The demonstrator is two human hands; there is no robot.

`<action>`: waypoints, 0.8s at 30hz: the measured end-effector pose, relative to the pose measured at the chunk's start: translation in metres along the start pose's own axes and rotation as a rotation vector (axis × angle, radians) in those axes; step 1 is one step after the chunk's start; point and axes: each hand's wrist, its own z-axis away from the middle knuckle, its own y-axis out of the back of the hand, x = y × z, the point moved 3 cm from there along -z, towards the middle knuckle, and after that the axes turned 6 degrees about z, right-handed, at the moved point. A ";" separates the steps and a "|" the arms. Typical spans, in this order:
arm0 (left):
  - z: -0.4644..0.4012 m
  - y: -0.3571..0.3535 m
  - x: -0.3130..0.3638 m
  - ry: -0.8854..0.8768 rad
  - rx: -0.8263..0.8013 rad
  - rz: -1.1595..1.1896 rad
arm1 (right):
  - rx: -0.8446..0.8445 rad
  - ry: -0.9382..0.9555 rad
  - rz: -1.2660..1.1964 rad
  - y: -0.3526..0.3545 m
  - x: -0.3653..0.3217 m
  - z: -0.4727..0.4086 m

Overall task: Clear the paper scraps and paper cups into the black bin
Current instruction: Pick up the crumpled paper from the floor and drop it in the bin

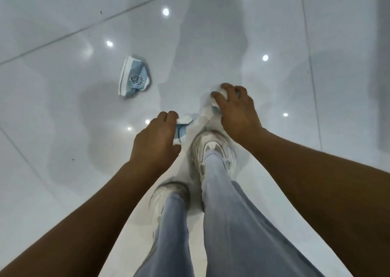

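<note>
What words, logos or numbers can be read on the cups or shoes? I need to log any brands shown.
None is readable.
Crushed cup on the floor: a dark cartoon-like emblem, with no legible letters.
Cup in the left hand: blue and white, no print legible.
Cup under the right hand: mostly hidden.
Shoes: no brand mark legible.

No readable text, brand name or number anywhere. Only a small dark cartoon-like figure printed on the blue side of the crushed paper cup (135, 77) lying on the floor (63, 108), with a pale squiggle beside it, too blurred to make out as letters. Prints on the held cups hidden by fingers.
</note>
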 end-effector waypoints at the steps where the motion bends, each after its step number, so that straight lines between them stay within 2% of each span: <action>1: 0.000 0.002 0.002 0.002 -0.003 0.003 | -0.007 -0.018 0.006 0.002 0.001 0.000; 6: -0.001 0.023 0.022 -0.054 -0.015 -0.035 | -0.004 -0.098 0.000 0.028 0.003 0.006; 10: 0.027 0.061 0.053 -0.081 -0.040 -0.088 | 0.000 -0.101 -0.045 0.076 -0.009 0.051; 17: 0.136 0.175 0.147 -0.145 -0.088 -0.288 | 0.054 -0.156 -0.160 0.223 -0.036 0.200; 21: 0.208 0.242 0.208 -0.237 -0.098 -0.352 | 0.123 -0.292 -0.277 0.316 -0.049 0.293; 24: 0.255 0.277 0.248 -0.348 -0.030 -0.373 | 0.176 -0.409 -0.389 0.357 -0.064 0.355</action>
